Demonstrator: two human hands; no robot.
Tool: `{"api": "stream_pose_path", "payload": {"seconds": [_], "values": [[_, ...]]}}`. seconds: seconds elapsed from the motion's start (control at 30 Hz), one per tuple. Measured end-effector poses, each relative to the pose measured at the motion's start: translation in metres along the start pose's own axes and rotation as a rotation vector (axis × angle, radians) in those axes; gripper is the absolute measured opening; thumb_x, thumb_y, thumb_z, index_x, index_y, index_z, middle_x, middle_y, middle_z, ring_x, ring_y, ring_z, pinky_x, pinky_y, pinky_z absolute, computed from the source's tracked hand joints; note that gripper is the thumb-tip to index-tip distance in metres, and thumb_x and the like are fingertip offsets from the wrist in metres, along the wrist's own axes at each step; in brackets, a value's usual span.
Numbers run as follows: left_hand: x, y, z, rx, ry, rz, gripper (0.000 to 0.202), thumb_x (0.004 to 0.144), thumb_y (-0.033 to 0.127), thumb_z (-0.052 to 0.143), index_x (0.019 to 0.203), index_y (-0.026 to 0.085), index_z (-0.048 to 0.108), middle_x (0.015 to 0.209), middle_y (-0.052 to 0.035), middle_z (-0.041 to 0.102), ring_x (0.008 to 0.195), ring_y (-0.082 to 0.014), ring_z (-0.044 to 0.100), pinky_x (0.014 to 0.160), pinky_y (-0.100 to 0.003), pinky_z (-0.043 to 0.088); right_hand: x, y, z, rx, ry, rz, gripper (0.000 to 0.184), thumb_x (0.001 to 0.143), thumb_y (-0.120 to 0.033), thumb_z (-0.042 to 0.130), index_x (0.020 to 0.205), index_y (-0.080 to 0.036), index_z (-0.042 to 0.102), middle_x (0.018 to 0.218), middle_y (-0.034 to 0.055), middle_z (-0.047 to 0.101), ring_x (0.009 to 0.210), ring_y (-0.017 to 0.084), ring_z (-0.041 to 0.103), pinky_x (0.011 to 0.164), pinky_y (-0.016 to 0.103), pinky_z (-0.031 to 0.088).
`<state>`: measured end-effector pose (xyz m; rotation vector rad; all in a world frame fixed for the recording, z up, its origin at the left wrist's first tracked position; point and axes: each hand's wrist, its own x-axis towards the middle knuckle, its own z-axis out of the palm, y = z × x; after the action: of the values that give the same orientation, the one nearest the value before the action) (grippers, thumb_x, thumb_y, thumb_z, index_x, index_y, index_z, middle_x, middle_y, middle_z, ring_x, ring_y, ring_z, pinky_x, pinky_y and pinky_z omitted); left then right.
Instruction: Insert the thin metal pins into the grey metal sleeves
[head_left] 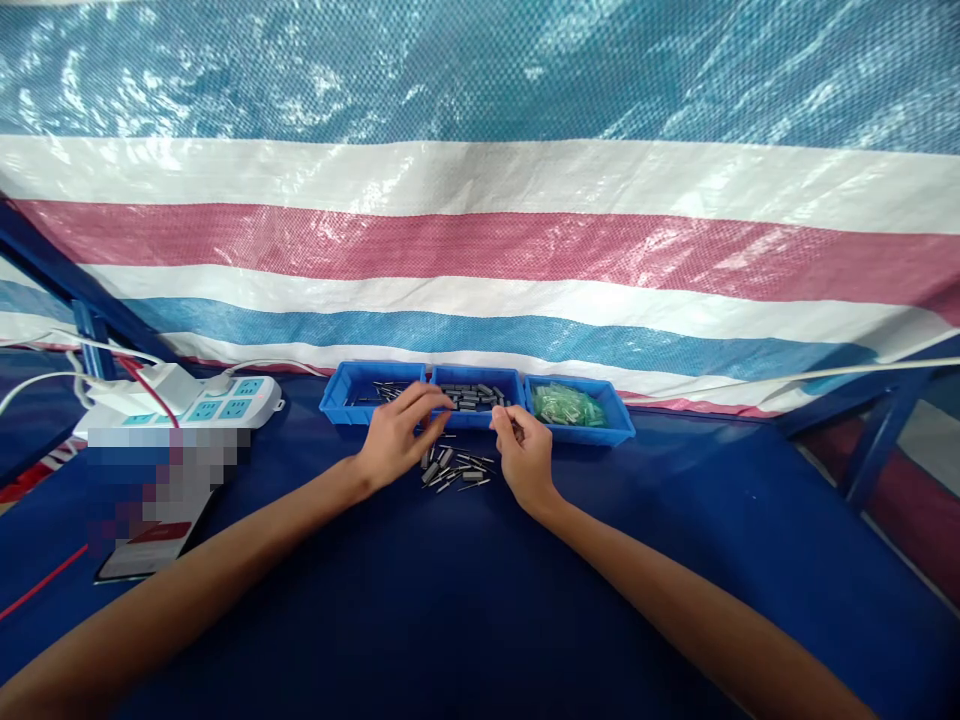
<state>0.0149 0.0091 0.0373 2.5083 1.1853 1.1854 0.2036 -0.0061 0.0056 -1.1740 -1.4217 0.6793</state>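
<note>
My left hand is over the front edge of the left blue bin, its thumb and fingertips drawn together; whatever lies between them is too small to make out. My right hand is closed in front of the middle blue bin, and its curled fingers hide most of what they hold. Between and below the hands lies a loose pile of thin metal screwdriver bits and dark grey blocks. Thin dark bits lie in the left bin. Grey blocks fill part of the middle one.
To the right stands a blue bin of green translucent pieces. A white power strip with cables and a phone-like flat object, partly blurred, lie at left on the blue table. A striped tarp hangs behind.
</note>
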Motion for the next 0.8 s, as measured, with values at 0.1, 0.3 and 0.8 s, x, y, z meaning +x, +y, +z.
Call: {"api": "stream_pose_path", "payload": {"seconds": [0.1, 0.3, 0.8], "values": [[0.037, -0.010, -0.004, 0.275, -0.119, 0.072, 0.014, 0.085, 0.025, 0.055, 0.083, 0.017, 0.066, 0.099, -0.0072, 0.060, 0.097, -0.0215, 0.052, 0.086, -0.035, 0.044, -0.007, 0.001, 0.003, -0.019, -0.047, -0.053, 0.035, 0.090, -0.038, 0.047, 0.064, -0.017, 0.053, 0.049, -0.0049, 0.037, 0.045, 0.009, 0.035, 0.045, 0.022, 0.027], [0.073, -0.024, 0.013, 0.533, -0.499, 0.103, 0.021, 0.071, 0.029, 0.069, 0.060, 0.012, 0.064, 0.096, -0.0134, 0.060, 0.102, -0.0319, 0.049, 0.085, -0.043, 0.039, -0.011, 0.000, 0.004, -0.058, -0.112, -0.142, 0.035, 0.091, -0.035, 0.047, 0.061, -0.016, 0.053, 0.054, -0.0031, 0.042, 0.049, 0.009, 0.039, 0.050, 0.024, 0.030], [0.075, -0.028, 0.029, 0.556, -0.583, 0.017, 0.004, 0.065, 0.012, 0.065, 0.063, 0.010, 0.065, 0.082, -0.0149, 0.066, 0.093, -0.0309, 0.055, 0.082, -0.041, 0.041, -0.011, -0.002, 0.004, -0.099, -0.170, -0.165, 0.035, 0.091, -0.030, 0.046, 0.059, -0.016, 0.050, 0.055, -0.0029, 0.044, 0.050, 0.009, 0.039, 0.052, 0.025, 0.030]]}}
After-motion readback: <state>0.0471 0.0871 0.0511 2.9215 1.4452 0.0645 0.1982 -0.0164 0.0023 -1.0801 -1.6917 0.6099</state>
